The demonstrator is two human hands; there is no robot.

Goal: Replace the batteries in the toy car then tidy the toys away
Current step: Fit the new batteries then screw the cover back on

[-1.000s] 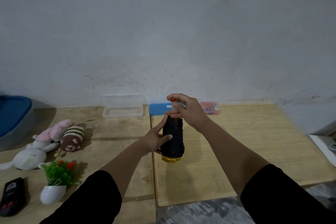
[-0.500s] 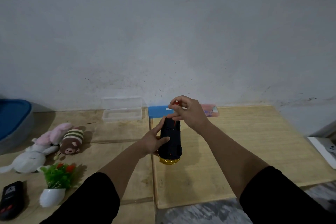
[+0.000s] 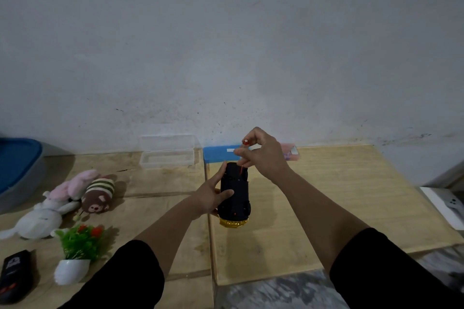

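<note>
my left hand (image 3: 213, 198) grips the car (image 3: 234, 194) from its left side, thumb across the black underside, fingers wrapped behind. the car is held belly-up above the table (image 3: 339, 195), near the seam between the two boards, its gold end toward me. my right hand (image 3: 263, 155) pinches a small screwdriver (image 3: 244, 152) by its red top, the thin shaft angled down to the far end of the car's underside. behind my hands, by the wall, lie a blue box (image 3: 218, 153) and a clear tub (image 3: 167, 155). to the left lie a white bunny (image 3: 42, 218), a pink plush (image 3: 77, 182) and a striped bear (image 3: 98, 194), touching one another. nearer me a plant (image 3: 75, 251) stands in a white pot, with a black remote (image 3: 15, 273) beside it.
</note>
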